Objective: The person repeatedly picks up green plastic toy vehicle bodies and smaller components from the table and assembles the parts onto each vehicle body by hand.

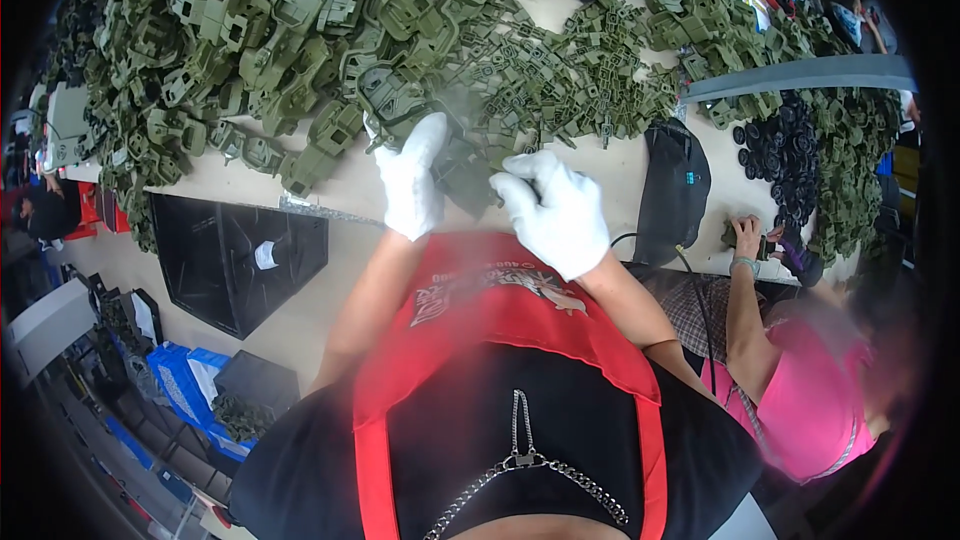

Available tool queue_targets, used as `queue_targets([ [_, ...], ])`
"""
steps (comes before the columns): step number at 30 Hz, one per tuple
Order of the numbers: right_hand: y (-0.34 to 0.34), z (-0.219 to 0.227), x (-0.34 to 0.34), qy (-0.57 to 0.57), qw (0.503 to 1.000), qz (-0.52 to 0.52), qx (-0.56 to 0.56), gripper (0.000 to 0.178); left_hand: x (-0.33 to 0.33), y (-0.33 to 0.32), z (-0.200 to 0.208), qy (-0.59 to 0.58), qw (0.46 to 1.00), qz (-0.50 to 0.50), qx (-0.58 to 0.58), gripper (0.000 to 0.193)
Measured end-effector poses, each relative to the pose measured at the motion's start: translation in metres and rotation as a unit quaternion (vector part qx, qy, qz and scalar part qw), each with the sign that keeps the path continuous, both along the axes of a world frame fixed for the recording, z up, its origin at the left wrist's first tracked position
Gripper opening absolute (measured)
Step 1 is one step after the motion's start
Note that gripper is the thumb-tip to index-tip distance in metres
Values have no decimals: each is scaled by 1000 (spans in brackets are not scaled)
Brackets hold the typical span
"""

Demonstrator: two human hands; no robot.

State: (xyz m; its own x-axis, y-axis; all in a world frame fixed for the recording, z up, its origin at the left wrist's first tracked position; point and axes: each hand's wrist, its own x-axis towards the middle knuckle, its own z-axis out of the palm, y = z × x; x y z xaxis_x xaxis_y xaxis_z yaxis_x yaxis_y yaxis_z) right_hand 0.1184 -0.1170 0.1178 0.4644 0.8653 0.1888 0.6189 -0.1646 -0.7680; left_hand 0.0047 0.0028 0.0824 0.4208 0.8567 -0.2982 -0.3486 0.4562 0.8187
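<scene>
My left hand [412, 180], in a white glove, is closed on the left side of an olive-green plastic toy vehicle body [465, 178]. My right hand [557, 208], gloved in white too, has its fingers curled together at the right edge of that body. Whether a small part sits between those right fingertips is hidden. The held body is blurred by a smear in the picture. Just beyond my hands lie more green vehicle bodies [385, 95] and a heap of small green parts [590, 70].
Large heaps of green vehicle shells [240, 30] cover the far left of the table [240, 170]. A black cloth-like item [672, 190] lies to the right, with black wheels [775, 150] beyond it. At right, a co-worker's hand [746, 235] handles parts. An open black box [235, 255] stands at left.
</scene>
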Motion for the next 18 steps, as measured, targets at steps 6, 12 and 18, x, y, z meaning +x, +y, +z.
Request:
queue_targets([
  [6, 14, -21, -5, -73, 996, 10, -39, 10, 1, -8, -9, 21, 999, 26, 25, 21],
  [12, 12, -24, -17, -93, 995, 44, -12, 17, -34, -35, -45, 69, 991, -4, 117, 38],
  [18, 17, -28, -27, -91, 992, 87, -11, 11, -57, -35, -9, 378, 848, -117, 353, 39],
])
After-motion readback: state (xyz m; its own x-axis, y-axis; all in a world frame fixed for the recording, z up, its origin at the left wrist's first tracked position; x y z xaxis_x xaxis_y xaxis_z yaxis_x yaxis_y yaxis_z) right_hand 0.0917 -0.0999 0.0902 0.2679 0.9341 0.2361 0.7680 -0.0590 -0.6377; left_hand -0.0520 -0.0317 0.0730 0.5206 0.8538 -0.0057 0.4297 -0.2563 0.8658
